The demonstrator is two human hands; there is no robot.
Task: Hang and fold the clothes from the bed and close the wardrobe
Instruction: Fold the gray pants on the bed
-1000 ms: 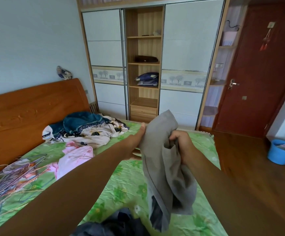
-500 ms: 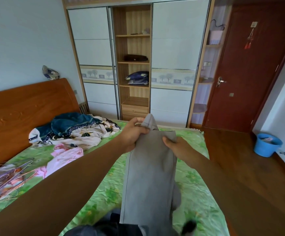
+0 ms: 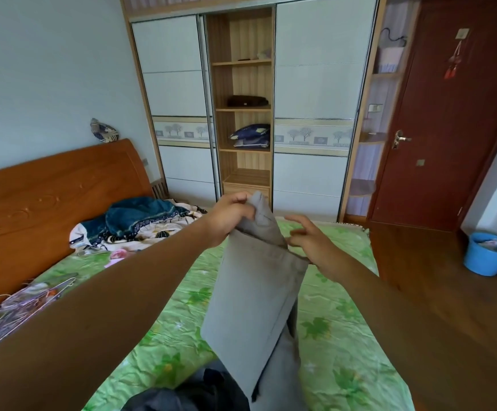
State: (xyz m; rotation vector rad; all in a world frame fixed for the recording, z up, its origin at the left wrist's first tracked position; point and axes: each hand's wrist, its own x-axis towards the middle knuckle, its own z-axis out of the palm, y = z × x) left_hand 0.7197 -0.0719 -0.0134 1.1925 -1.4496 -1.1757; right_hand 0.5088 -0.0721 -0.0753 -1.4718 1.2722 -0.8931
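A grey garment (image 3: pixel 256 292) hangs over the green bed (image 3: pixel 345 336) in front of me. My left hand (image 3: pixel 229 218) grips its bunched top end. My right hand (image 3: pixel 312 244) is beside the garment's upper right corner with fingers spread, the thumb side touching the fabric edge. A dark garment (image 3: pixel 194 393) lies on the bed below it. A pile of teal and patterned clothes (image 3: pixel 140 221) sits by the headboard, with a pink piece (image 3: pixel 119 255) partly hidden behind my left arm. The wardrobe (image 3: pixel 312 84) stands beyond the bed, its middle shelf section (image 3: pixel 243 173) uncovered.
Wire hangers (image 3: pixel 18 307) lie in a heap on the bed's left side. The wooden headboard (image 3: pixel 48 197) runs along the left. A dark red door (image 3: pixel 449 114) is shut at the right. A blue bucket (image 3: pixel 489 253) stands on the wooden floor.
The bunched garment has dropped out straight and now hangs flat. My right hand has let go of its grip and spread its fingers at the garment's corner.
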